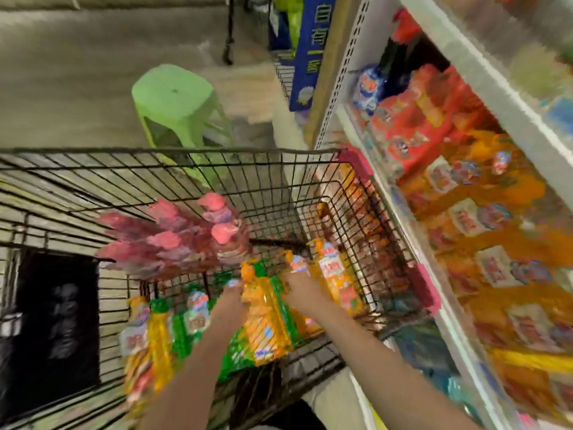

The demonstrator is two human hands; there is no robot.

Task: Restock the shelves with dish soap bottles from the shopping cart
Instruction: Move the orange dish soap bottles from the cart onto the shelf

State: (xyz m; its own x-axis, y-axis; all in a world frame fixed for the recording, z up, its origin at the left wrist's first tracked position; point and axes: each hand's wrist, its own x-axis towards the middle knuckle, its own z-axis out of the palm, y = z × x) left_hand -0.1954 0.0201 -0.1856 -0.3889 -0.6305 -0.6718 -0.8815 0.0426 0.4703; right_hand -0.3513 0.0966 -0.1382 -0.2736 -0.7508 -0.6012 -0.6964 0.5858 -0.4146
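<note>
Head view. Grip: your left hand (228, 297) and right hand (299, 288) sit on either side of an orange plastic dish soap bottle (266, 324), each touching it. Motion blur hides the fingers, so you cannot tell whether they curl round it or only press flat.

That bottle lies tilted inside the black wire shopping cart (192, 169), towards its near right part, on top of other bottles.

- A second orange pump bottle (336, 274) stands just right of your right hand, near the cart's right wall.
- Yellow and green bottles (158, 333) lie left of your left forearm.
- A blurred pink-topped cluster (173, 237) sits further in, towards the middle of the cart.

The white metal shelves (440, 252) run along the cart's right side, packed with orange and red packs (465, 193). A light green plastic stool (176, 100) stands on the floor beyond the cart.
</note>
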